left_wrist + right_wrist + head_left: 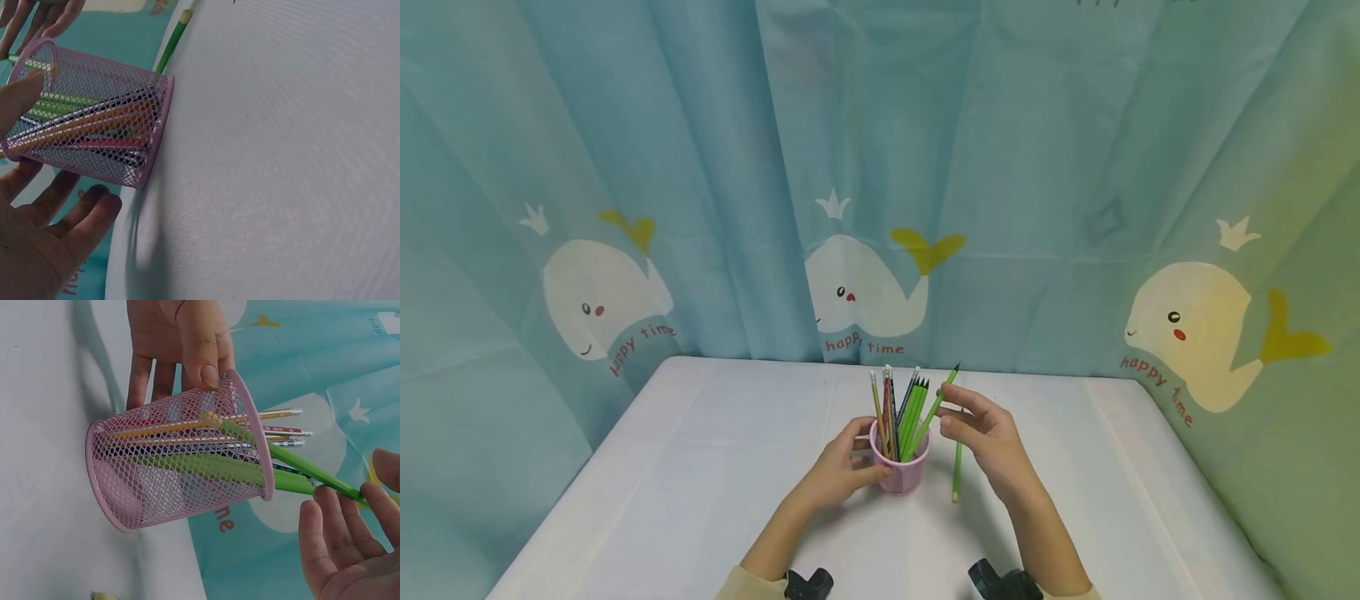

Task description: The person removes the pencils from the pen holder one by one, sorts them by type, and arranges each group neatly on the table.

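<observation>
A pink mesh pencil cup point(904, 479) stands upright on the white table, holding several pencils. My left hand point(838, 467) grips the cup near its rim, thumb on one side and fingers on the other. Green pencils point(219, 470) with dark points lean together inside. One green pencil point(934, 414) tilts out toward my right hand point(988, 437), its eraser-like end inside the mesh. My right fingers touch its upper part, and the thumb stands apart from it. Pencils with white ends point(287, 431) lean at the cup's other side.
Another green pencil point(957, 475) lies on the white table point(700, 467), right of the cup and partly behind the right hand. A blue-green curtain point(1037, 167) with whale prints hangs past the table's far edge.
</observation>
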The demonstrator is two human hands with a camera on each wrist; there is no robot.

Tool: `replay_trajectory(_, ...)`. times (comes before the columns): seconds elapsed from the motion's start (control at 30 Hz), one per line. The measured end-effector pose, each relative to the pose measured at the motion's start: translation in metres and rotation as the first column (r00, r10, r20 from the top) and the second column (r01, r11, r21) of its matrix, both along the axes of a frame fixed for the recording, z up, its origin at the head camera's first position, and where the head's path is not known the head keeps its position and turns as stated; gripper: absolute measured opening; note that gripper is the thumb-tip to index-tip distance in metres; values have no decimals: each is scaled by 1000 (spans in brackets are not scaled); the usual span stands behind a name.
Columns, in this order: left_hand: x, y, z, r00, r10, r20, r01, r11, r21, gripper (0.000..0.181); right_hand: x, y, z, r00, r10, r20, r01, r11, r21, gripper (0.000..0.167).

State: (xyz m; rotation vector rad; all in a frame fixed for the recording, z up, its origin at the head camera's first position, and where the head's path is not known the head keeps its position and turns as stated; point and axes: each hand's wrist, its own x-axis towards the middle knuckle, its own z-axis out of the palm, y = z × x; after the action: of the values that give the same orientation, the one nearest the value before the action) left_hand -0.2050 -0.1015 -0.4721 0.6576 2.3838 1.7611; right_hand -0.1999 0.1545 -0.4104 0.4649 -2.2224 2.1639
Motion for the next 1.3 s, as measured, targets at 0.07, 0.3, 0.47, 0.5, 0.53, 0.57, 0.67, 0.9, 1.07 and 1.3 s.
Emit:
replay_trajectory(0.07,0,0,1,1000,0,-6,0,1000,-3,71,0,1,0,1000,1,1,-1,1000,-21,50)
replay_trajectory(0.3,2,1,-1,1000,5,14,-5,1000,22,71,1,3,0,1000,-21,12,21,998,-58,51)
replay_trajectory(0.47,3,1,0,1000,-3,9,3,1000,15,71,0,5,-1,999,-39,31,41,996,-79,52)
replay_trajectory(0.5,3,1,1,1000,-5,4,5,1000,8,71,0,6,-1,998,-45,37,48,996,-80,51)
replay_trajectory(0.53,3,1,1,1000,-6,3,6,1000,5,70,0,6,-1,998,-50,44,54,995,-82,51)
replay_trajectory(0.57,3,1,1,1000,-6,7,6,1000,5,70,-1,7,-2,997,-56,48,60,994,-87,51)
replay_trajectory(0.67,3,1,0,1000,-9,8,9,1000,17,69,-2,8,-2,996,-64,59,70,992,-103,51)
replay_trajectory(0.9,2,0,-1,1000,-6,-2,6,1000,14,69,-3,11,0,993,-75,89,88,985,-150,50)
replay_trajectory(1.07,2,0,0,1000,-12,-23,12,1000,-2,69,-4,11,1,988,-99,123,118,979,-163,48)
replay_trajectory(1.3,1,0,0,1000,-9,-16,9,1000,7,69,-7,12,1,975,-145,166,177,964,-198,44)
